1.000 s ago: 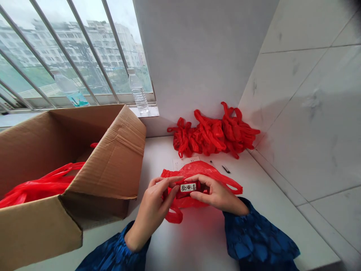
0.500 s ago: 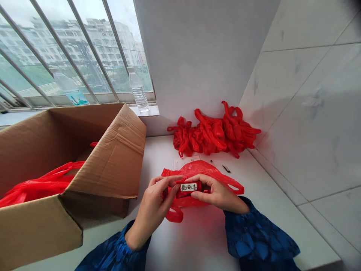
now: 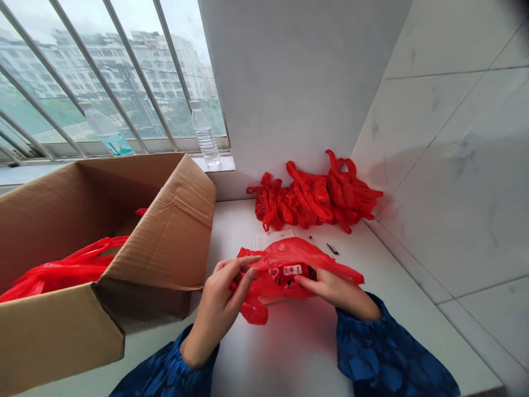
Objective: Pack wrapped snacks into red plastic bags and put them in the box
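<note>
A red plastic bag lies open on the white table, its mouth toward me. Small red packets with white printed labels show inside it. My left hand pinches the bag's left edge between thumb and fingers. My right hand reaches into the bag from the right, its thumb on the near side of a red packet. The other fingers of that hand are hidden behind the packet and the plastic.
A large open cardboard box stands at the left with red plastic inside. Several knotted red bags lie against the wall. Behind the open bag are a printed paper and a black pen. Bottles stand on the windowsill.
The labelled red packet that was between both hands is now down in the bag's mouth with my right hand. My left hand has moved slightly left, off the packet and onto the bag's edge.
</note>
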Action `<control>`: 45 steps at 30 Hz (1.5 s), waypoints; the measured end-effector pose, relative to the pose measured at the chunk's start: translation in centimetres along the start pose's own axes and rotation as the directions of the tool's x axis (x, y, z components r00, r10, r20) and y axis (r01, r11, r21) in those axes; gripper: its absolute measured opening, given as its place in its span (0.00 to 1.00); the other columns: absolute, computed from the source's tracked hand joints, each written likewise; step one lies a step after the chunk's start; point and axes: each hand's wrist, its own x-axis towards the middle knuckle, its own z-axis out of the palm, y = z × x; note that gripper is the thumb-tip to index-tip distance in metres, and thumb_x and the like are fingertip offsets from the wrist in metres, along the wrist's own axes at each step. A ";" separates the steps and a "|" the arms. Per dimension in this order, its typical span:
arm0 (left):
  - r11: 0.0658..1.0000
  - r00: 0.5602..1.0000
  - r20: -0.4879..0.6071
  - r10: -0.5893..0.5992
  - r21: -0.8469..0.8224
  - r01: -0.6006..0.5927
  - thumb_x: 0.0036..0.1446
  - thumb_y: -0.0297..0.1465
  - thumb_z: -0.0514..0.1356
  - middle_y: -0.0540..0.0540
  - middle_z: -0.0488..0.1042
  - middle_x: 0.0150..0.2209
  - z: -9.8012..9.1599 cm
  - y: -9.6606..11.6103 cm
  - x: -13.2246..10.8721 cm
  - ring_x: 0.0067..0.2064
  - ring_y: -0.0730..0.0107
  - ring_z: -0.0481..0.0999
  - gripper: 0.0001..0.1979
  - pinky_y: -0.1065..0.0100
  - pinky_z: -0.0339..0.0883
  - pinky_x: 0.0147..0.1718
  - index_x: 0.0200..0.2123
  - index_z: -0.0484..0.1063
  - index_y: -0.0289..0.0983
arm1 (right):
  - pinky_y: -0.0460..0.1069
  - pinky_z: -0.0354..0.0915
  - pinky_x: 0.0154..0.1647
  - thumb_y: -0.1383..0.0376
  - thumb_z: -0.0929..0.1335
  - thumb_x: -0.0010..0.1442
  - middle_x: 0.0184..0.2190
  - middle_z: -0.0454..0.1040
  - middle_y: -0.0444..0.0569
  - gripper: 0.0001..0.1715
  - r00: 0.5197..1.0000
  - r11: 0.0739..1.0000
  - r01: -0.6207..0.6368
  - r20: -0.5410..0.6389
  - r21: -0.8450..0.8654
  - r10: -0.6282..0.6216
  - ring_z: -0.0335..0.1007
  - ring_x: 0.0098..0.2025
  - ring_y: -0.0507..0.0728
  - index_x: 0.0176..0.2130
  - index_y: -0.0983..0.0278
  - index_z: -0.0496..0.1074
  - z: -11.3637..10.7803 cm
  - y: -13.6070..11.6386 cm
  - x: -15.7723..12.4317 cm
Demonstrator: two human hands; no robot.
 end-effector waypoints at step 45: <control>0.425 0.948 0.066 -0.310 -0.883 0.200 0.51 0.56 0.65 0.58 0.53 0.21 1.8 3.2 8.4 0.20 0.82 0.47 0.28 0.78 0.48 0.17 0.28 0.64 0.37 | 0.49 0.74 0.42 0.53 0.74 0.58 0.45 0.76 0.45 0.18 0.894 0.609 0.414 -0.429 0.677 -0.130 0.69 0.29 0.48 0.44 0.58 0.74 -2.5 -6.8 7.3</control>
